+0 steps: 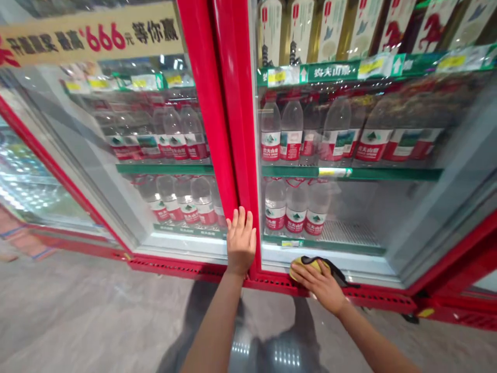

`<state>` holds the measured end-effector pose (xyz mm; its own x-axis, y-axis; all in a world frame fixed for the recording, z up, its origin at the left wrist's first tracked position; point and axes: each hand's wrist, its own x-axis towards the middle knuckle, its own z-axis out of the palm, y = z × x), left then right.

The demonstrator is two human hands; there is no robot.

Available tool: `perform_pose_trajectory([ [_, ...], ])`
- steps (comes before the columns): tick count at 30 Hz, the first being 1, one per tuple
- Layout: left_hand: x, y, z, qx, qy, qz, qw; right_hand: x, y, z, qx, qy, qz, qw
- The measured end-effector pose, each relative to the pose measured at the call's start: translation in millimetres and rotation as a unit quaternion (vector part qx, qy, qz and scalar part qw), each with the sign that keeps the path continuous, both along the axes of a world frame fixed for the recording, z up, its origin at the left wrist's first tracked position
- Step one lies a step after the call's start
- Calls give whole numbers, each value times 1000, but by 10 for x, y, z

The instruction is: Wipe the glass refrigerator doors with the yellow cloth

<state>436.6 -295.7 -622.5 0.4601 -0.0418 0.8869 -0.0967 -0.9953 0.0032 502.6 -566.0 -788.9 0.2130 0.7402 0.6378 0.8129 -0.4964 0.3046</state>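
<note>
My left hand (241,238) rests with its fingers stretched out on the red door frame (233,129), near the bottom where two glass doors meet. Lower right, my right hand (320,282) presses a yellow and dark grey cleaning cloth (330,265) against the bottom of the right glass door (349,207). The cloth is bunched under the fingers, and its dark edge trails off to the right. Behind that glass, water bottles (297,207) with red and white labels stand on the lowest shelf.
More water bottles (178,134) fill the shelves behind the left door, under a beige printed banner (97,36). Tall labelled bottles (334,31) line the upper right shelf. A red vented base (174,267) runs above the grey floor (97,316). Another cooler (39,171) stands at left.
</note>
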Motion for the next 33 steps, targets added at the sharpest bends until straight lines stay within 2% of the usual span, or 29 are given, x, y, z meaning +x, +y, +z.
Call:
perform_pose_trajectory([
  [2, 10, 85, -47, 16, 8, -24, 1000, -40, -73, -72, -3, 14, -32, 999],
  [3, 24, 123, -46, 23, 11, -36, 999, -66, -8, -70, -8, 22, -40, 999],
  [5, 66, 173, -30, 34, 6, -55, 998, -110, 285, -27, -22, 39, -44, 998],
  [8, 149, 183, -21, 53, -50, -71, 995, -114, 804, 43, -53, 42, -20, 998],
  [10, 196, 170, -24, 65, -99, -78, 990, -59, 945, 66, -79, 15, 6, 997],
  [12, 224, 161, -24, 72, -126, -77, 986, 23, 842, 92, -108, -23, 29, 993],
  [17, 236, 146, -26, 73, -128, -75, 986, 82, 225, 251, -139, -75, 64, 985],
  [20, 262, 105, -43, 56, -124, -71, 988, -104, 189, 301, -96, -68, 48, 992],
  [24, 284, 70, -41, 63, -108, -55, 991, -365, 558, 292, -26, -80, 70, 994],
  [27, 244, 108, -76, 88, -73, -36, 993, -350, 920, 292, 8, -106, 105, 989],
  [30, 162, 199, -235, 127, -23, -20, 991, -225, 1188, 183, 24, -104, 104, 989],
  [33, 77, 300, -476, 169, 22, -12, 985, -165, 1283, -95, -40, -51, 102, 993],
])
